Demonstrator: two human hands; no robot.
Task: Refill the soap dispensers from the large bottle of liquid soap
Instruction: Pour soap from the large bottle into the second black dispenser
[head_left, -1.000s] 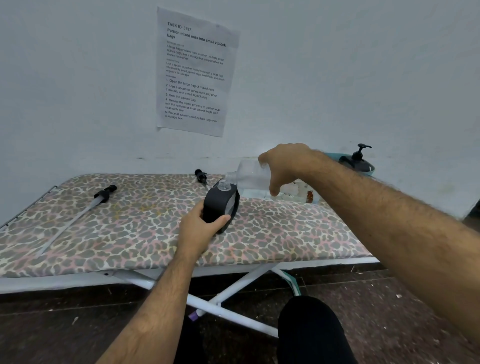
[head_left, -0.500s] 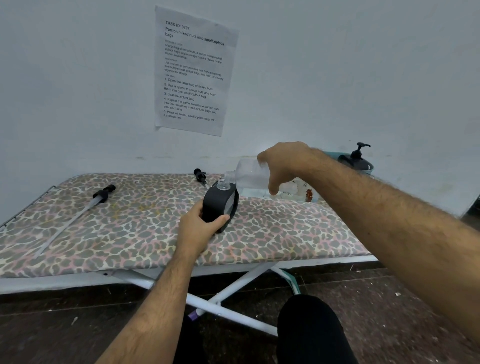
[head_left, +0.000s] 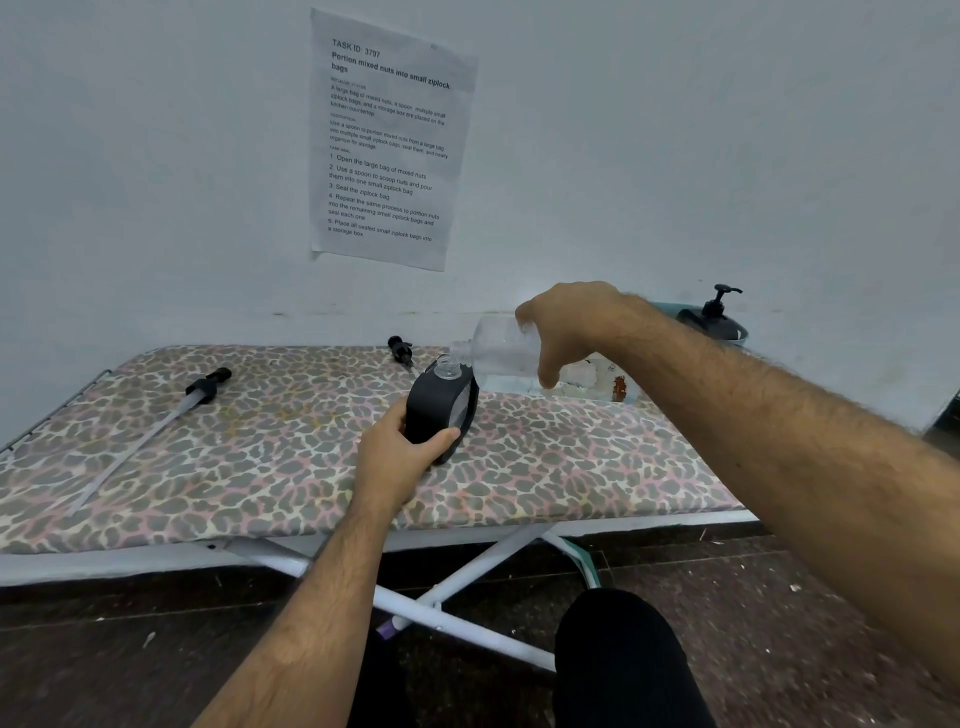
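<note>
My left hand (head_left: 397, 457) grips a black soap dispenser (head_left: 441, 408) that stands on the leopard-print board (head_left: 260, 457), its pump off and its neck uncovered. My right hand (head_left: 571, 325) holds the large clear soap bottle (head_left: 498, 351) tipped almost level, its mouth right over the dispenser's neck. A second black dispenser (head_left: 714, 317) with its pump on stands at the far right in a teal bowl. Two loose pump heads lie on the board: one with a long tube (head_left: 200, 389) at the left, one (head_left: 400, 349) behind the held dispenser.
The board is a folding ironing board on white crossed legs (head_left: 457, 587), set against a white wall with a printed sheet (head_left: 387, 140). A bare worn patch (head_left: 597, 382) shows at the board's far right. My dark-clad knee (head_left: 618, 660) is below the board's front edge.
Almost nothing has moved; both hands keep the same hold, with the bottle still tipped over the dispenser's neck.
</note>
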